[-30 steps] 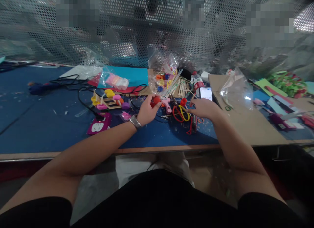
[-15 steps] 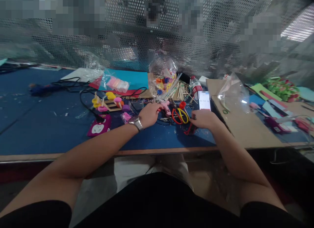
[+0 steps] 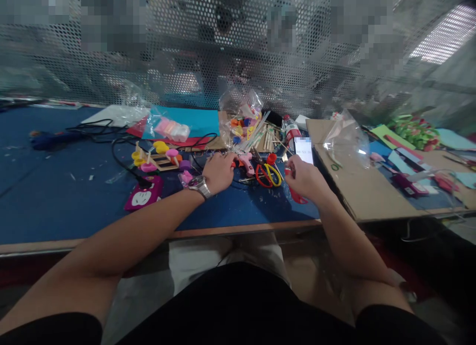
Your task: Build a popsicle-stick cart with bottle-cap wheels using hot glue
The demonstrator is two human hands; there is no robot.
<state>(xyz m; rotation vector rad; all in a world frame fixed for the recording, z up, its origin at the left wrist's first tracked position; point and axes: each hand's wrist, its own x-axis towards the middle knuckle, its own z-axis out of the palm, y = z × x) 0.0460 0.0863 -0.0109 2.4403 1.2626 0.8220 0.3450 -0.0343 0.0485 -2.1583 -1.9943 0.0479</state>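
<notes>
My left hand (image 3: pixel 219 171), a steel watch on its wrist, reaches over the table with curled fingers. A small red piece (image 3: pixel 235 163) shows at its fingertips; whether it is gripped is hard to see. Just right of it lies a pink glue gun (image 3: pixel 247 164). My right hand (image 3: pixel 303 175) is closed on a red-handled tool (image 3: pixel 298 196), whose kind is hidden by the fingers. Between the hands rest scissors (image 3: pixel 274 176) with red and yellow handles, and a round red piece (image 3: pixel 271 158).
Left stands a small wooden stick frame (image 3: pixel 163 162) with coloured discs, behind a purple power strip (image 3: pixel 143 194). A lit phone (image 3: pixel 304 150), a bottle (image 3: pixel 292 129) and cardboard (image 3: pixel 368 191) are at right. Bagged bits (image 3: pixel 243 122) and wooden sticks (image 3: pixel 270 137) lie behind.
The red-handled tool has turned in my right hand, and more of its red part shows below the fingers. My left hand stays by the glue gun. The whole view has shifted slightly.
</notes>
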